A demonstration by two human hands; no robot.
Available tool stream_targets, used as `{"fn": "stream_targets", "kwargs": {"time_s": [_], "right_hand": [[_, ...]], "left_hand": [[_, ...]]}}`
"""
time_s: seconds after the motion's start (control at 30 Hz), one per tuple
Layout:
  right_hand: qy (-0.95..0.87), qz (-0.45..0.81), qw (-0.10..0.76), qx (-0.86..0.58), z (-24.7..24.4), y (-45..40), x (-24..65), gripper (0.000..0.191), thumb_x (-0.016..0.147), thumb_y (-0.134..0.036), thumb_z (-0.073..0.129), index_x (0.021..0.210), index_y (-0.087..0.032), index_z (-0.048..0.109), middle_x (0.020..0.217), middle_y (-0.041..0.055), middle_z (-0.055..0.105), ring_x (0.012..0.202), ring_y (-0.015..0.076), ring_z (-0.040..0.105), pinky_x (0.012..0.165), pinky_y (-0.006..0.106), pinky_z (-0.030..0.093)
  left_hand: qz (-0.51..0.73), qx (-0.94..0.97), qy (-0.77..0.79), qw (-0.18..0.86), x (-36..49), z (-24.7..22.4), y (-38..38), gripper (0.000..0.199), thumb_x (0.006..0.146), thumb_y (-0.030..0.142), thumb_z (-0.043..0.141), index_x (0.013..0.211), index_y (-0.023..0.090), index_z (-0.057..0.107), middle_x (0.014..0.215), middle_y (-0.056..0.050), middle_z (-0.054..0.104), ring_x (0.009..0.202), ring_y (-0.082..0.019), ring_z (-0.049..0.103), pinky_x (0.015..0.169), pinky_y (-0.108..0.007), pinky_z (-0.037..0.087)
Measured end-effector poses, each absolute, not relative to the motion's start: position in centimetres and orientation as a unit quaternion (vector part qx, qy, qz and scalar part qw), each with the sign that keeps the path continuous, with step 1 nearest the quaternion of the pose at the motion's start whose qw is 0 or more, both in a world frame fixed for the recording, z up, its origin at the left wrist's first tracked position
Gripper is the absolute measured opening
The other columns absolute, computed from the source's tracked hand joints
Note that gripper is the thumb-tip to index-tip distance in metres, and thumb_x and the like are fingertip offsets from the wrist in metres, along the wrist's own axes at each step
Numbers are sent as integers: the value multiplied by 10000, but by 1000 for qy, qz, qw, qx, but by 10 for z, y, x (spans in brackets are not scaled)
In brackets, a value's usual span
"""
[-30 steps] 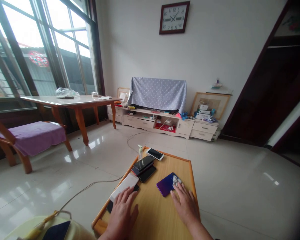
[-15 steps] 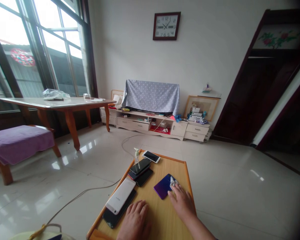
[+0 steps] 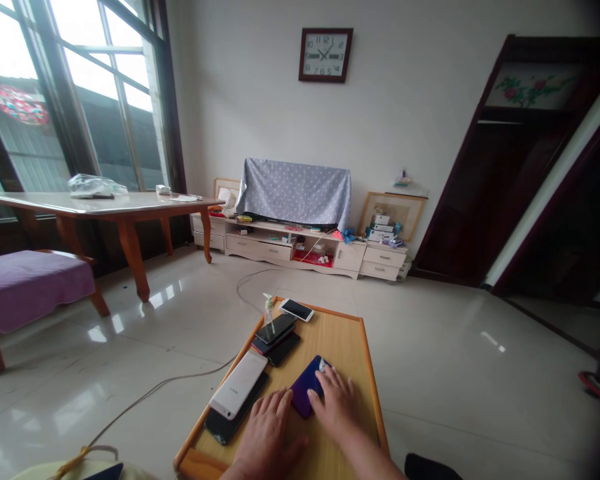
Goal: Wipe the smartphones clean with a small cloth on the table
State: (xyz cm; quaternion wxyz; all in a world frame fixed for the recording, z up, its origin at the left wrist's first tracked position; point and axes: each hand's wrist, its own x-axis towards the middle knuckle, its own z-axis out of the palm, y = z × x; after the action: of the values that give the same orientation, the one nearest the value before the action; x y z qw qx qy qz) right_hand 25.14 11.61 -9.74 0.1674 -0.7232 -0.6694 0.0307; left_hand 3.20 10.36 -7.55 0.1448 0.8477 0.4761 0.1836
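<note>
A blue-purple smartphone [image 3: 306,392] lies back up on the small wooden table [image 3: 337,331]. My right hand [image 3: 339,403] is over its right side, fingers closed on a small white tissue [image 3: 323,364] that presses on the phone's upper part; most of the tissue is hidden. On the other side, my left hand [image 3: 267,427] rests with fingers stretched out, its fingertips at the phone's lower left edge. Left of that hand, a white-backed phone [image 3: 239,385] lies on a dark phone [image 3: 223,427].
Toward the table's far end are a stack of dark phones [image 3: 276,329], a white phone [image 3: 297,309] and a clear pump bottle [image 3: 269,308]. A cable [image 3: 163,381] runs along the floor at the left. A TV cabinet [image 3: 280,250] stands against the far wall.
The blue-purple phone has shifted left, closer to my left hand, whose fingertips now reach its edge. My right hand has moved left with the tissue. The camera view has turned slightly right.
</note>
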Motion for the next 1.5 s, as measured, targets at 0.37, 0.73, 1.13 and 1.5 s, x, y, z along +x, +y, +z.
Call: {"fn": "stream_targets", "kwargs": {"time_s": [0.37,0.73,1.13,1.5], "right_hand": [[-684,63,246,-684,-100,55,229,488,1000,-299,400,1453,-225,564,1531,85,506,1460,285,410,1229,575,217],[-612,82,354,-703,-91,59,231,416,975,-193,363,1146,-231,741,1155,57,760,1087,190,706,971,290,518],[-608,44,281,-741,-51,71,208,231,895,-135,513,839,-245,709,984,73,699,1004,228,648,877,310,449],[-597,92,339,-722,-64,70,200,324,838,-191,577,1128,-258,706,1175,73,705,1095,214,657,946,279,466]], "left_hand": [[199,848,478,114,35,-55,81,581,772,523,690,1284,262,606,1238,-73,665,1173,-290,566,1056,-429,363],[202,855,462,124,27,-57,77,547,787,420,633,1302,238,601,1304,-79,654,1215,-303,540,1064,-434,363],[199,865,445,115,24,-54,68,476,774,358,611,1240,267,636,1295,-77,666,1199,-292,564,1059,-406,394],[210,866,437,119,26,-71,82,457,748,371,610,1190,270,663,1242,-80,684,1159,-303,580,1008,-417,429]]}}
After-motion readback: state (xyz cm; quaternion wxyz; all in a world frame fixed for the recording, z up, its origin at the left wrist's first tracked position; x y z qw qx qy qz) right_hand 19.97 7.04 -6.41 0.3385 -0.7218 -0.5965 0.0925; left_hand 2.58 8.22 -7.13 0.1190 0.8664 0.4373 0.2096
